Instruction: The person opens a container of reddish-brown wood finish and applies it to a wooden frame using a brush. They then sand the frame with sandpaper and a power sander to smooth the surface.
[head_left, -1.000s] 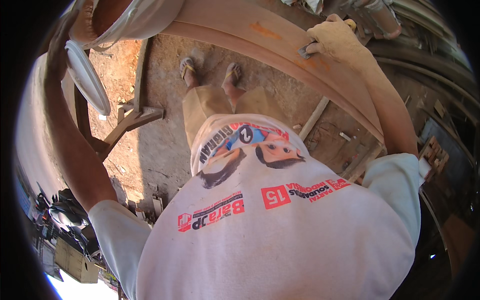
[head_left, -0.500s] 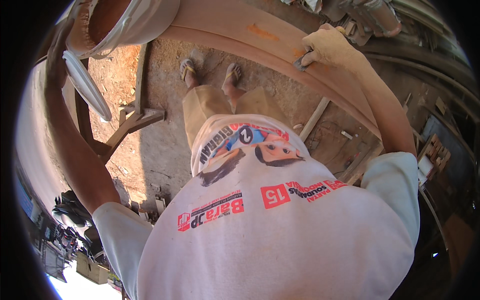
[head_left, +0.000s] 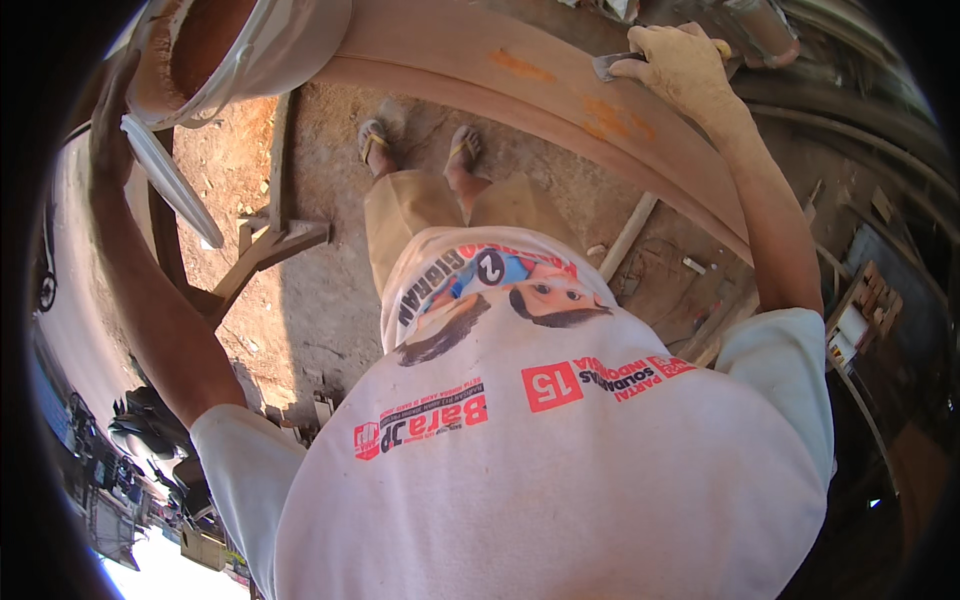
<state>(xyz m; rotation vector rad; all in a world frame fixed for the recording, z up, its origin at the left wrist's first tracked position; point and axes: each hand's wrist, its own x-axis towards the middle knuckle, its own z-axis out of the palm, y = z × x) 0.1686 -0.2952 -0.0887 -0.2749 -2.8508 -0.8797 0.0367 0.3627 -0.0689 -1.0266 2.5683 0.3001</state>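
Putty knife, clamped in the right hand, projects blade-first leftward of the grip, apparently to leave its edge free near the orange smear on the brown plank, while the left hand's hold beside the white bucket cannot be told.

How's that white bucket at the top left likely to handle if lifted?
The white bucket is probably stiff, as its wall shows a smooth curve. It could be heavy if the reddish-brown material inside runs deep, though the depth doesn't show. Its open mouth suggests it may spill if tipped.
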